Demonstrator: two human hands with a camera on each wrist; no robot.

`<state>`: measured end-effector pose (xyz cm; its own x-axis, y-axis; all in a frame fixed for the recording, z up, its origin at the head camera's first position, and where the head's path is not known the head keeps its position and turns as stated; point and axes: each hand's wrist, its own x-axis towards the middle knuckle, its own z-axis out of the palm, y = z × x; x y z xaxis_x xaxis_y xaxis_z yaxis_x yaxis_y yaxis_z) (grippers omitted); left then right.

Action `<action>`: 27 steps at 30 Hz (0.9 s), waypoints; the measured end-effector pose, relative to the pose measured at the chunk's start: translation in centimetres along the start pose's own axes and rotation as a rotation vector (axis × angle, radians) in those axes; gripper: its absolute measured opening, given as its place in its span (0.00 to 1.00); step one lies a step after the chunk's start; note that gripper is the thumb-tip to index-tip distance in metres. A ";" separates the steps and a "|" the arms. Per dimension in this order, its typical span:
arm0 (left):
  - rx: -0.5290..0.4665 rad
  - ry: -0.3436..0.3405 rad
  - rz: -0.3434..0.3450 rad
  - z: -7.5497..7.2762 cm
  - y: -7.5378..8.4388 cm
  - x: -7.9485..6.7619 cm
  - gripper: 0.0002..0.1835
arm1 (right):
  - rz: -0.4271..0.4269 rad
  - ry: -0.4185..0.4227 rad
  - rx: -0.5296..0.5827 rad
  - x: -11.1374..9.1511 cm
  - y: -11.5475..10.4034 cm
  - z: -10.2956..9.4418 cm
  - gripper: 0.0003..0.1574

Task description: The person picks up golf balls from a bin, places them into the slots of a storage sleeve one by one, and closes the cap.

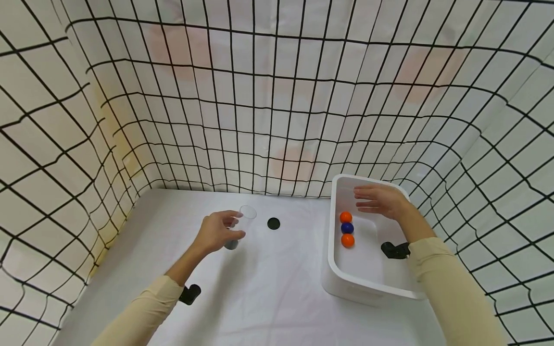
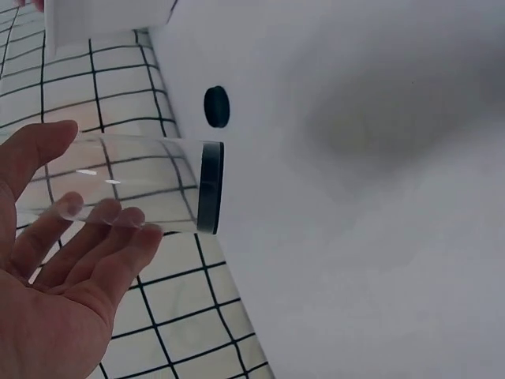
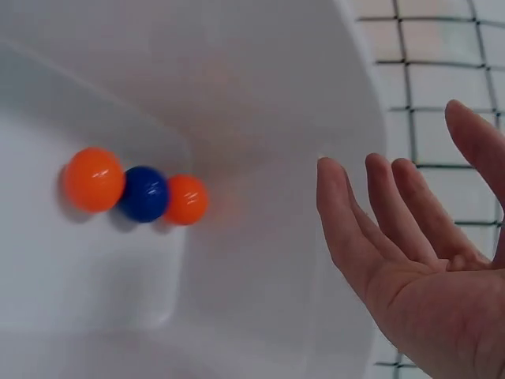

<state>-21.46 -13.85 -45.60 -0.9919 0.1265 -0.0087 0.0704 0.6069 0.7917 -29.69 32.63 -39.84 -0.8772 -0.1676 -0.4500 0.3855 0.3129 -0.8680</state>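
My left hand [image 1: 218,231] grips a clear cylindrical container [image 2: 118,178] with a black base [image 2: 210,188]. The thumb lies on one side of it and the fingers on the other. In the head view its round open rim [image 1: 248,211] shows above the fingers. A black disc [image 1: 273,223] lies on the white table to its right. My right hand [image 1: 381,199] hovers over the far part of a white bin [image 1: 335,250], fingers extended and holding nothing. In the bin, an orange ball [image 3: 94,180], a blue ball [image 3: 144,194] and another orange ball [image 3: 186,200] sit in a row along the left wall.
Black wire netting [image 1: 277,96] stands at the back and both sides of the white table [image 1: 281,288], with white cloth behind it. The bin takes up the table's right side. Dark wrist-camera mounts [image 1: 190,294] sit by both sleeves.
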 end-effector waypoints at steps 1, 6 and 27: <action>0.003 -0.002 0.001 0.0 0.0 0.0 0.26 | 0.017 0.000 0.022 0.3 0.4 -0.1 0.44; 0.013 -0.003 -0.002 -0.1 0.2 0.2 0.26 | 0.101 0.036 0.105 1.5 2.4 -0.6 0.48; 0.065 0.002 0.013 0.0 0.3 0.1 0.25 | 0.299 0.031 0.117 4.6 8.2 -1.0 0.38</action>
<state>-21.58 -13.61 -45.39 -0.9910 0.1335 0.0028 0.0903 0.6545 0.7507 -30.84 35.30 -48.82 -0.7274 -0.0554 -0.6840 0.6565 0.2340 -0.7171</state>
